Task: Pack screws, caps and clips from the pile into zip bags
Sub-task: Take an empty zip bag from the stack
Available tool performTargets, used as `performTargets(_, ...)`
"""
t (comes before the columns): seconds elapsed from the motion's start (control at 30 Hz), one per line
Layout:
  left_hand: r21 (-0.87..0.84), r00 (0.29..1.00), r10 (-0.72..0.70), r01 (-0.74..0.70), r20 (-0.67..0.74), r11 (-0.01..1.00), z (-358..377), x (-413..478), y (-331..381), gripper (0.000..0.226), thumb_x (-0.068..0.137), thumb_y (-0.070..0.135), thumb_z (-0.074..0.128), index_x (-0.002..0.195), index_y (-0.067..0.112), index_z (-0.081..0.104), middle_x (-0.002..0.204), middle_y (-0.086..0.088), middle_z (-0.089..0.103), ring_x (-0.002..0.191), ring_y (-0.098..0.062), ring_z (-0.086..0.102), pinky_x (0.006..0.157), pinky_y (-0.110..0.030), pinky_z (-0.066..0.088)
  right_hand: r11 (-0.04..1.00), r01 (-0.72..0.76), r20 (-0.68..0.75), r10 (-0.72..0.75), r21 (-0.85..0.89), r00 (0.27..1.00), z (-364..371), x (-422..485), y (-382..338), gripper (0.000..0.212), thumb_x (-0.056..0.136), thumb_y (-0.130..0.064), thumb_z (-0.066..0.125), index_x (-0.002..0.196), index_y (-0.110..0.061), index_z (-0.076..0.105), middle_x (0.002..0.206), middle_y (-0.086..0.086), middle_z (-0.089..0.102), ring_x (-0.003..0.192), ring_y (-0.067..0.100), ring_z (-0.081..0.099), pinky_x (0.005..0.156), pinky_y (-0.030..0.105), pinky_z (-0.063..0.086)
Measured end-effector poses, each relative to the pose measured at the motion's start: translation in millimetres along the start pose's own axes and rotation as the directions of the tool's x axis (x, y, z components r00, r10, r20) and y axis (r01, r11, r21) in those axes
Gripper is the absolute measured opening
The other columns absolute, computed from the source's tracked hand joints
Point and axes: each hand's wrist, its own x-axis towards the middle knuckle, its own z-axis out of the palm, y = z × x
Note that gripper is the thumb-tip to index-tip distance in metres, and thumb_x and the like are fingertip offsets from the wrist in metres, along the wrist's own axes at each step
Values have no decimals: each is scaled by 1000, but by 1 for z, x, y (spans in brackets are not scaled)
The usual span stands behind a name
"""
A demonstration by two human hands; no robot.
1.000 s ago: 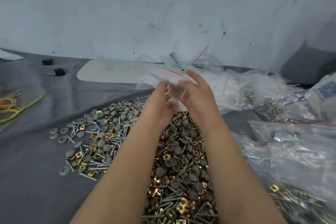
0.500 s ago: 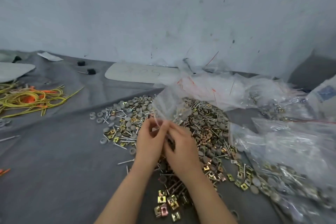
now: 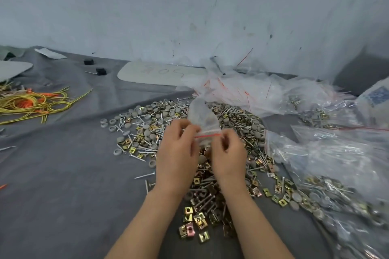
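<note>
One zip bag point(image 3: 204, 119) is up between my hands, just above the middle of the pile point(image 3: 147, 124) of screws, caps and clips. Its red zip strip point(image 3: 208, 136) runs level from one set of fingertips to the other, and the clear body stands up from it toward 12 o'clock. I cannot tell what is inside; it is blurred.

My left hand point(image 3: 176, 153) pinches the strip's left end and my right hand point(image 3: 228, 153) pinches the right end, fingers curled, backs toward me. Both forearms come in from 6 o'clock, side by side over the near part of the pile.

At 1 o'clock lies a heap of empty bags point(image 3: 242, 92) with red strips; at 3 to 4 o'clock, filled bags point(image 3: 336, 157). At 12 o'clock a pale board point(image 3: 160, 72) bears faint handwriting, "50" and a mark I cannot read. Far off at 2 o'clock a sack point(image 3: 376, 95) has blue print, illegible. Yellow wires point(image 3: 31, 103) lie at 9 o'clock on the grey cloth point(image 3: 52, 174).
</note>
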Motion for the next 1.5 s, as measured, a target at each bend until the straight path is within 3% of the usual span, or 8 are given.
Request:
performTargets(0.27,-174,937,-331,310,-111,935,-10,6,-11,25,87,0,58,97,20,48,99,6,41,68,-3,46,63,-11,40,942,-305,461,211,140,862,4,-9,-21,42,95,-46,51,63,-18,57,51,-2,58,41,9,52,43,18,41)
performTargets(0.43,-138,996,-89,85,-20,987,-1,2,4,9,87,1,60,96,4,58,98,0,47,66,-1,44,65,-9,39,905,-103,251,-4,413,968,8,-5,-27,23,95,-20,49,92,-26,72,90,-8,71,86,5,66,75,21,53)
performTargets(0.67,-398,986,-104,149,134,905,0,0,28,51,80,41,68,126,28,53,136,7,36,119,9,38,98,-8,35,415,-438,458,55,797,887,-24,11,-33,47,80,-55,61,123,-35,61,117,8,69,109,28,64,88,43,54)
performTargets(0.77,-620,803,-502,580,323,529,-9,11,24,110,58,71,71,148,31,23,154,5,24,133,-7,35,103,-27,34,189,-507,508,50,841,860,-38,13,-32,73,80,-67,52,136,-21,48,121,17,65,112,34,62,90,50,52)
performTargets(0.9,-791,730,-342,608,592,-71,3,13,32,117,53,61,82,147,11,34,144,-8,47,130,-26,47,111,-50,35,74,-634,638,-69,770,767,-24,2,-36,80,82,-69,50,139,-12,49,136,25,52,124,41,52,103,52,42)
performTargets(1.17,-703,560,-447,656,698,-274,10,-2,49,52,76,20,71,126,13,58,112,-5,71,102,-19,68,91,-36,52,299,-604,609,87,739,788,-10,4,-34,77,80,-64,49,133,-9,49,131,21,58,122,31,57,99,42,47)
performTargets(1.33,-734,561,-621,679,546,-32,-3,11,34,49,91,34,59,124,-2,56,108,-17,66,98,-30,64,90,-37,51,685,-542,580,210,487,787,-7,2,-36,40,91,-38,55,116,-8,64,103,6,69,83,12,66,67,23,54)
performTargets(1.5,-539,646,-695,725,317,428,-31,23,29,94,82,42,70,152,13,14,156,-12,25,140,-26,32,115,-43,27,701,-511,457,289,498,842,-24,9,-34,26,98,-30,50,117,-13,58,96,9,74,76,21,72,60,26,58)
